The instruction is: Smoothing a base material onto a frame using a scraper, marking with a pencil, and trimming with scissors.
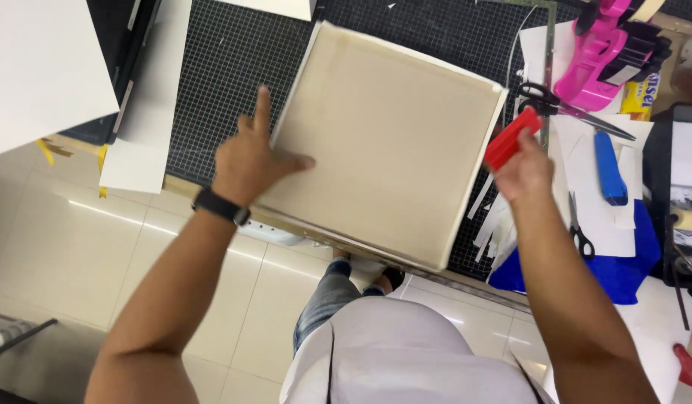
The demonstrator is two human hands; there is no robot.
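**A covered board hanging over the table edge, with blades close by**

Nearest of all is the person's own pale shirt (406, 352), then the two forearms reaching out over the tiled floor (76, 239). The left hand (248, 161) lies spread on the left edge of the square beige board (391, 142), fingers loose, pressing rather than gripping. The right hand (522, 168) is closed around a flat red scraper (513, 137), held at the board's right edge.

The board sits tilted on the black gridded cutting mat (226, 75), and its near corner juts out past the table edge. That, I'd judge, is the weak point: a hard push from the scraper could slide or tip it floorwards, since only one flat palm steadies it.

Scissors (566, 108) and a blue knife (608, 168) lie just beside the right wrist (an elbow's swing could catch them), and loose paper strips (492, 224) could snag underneath.
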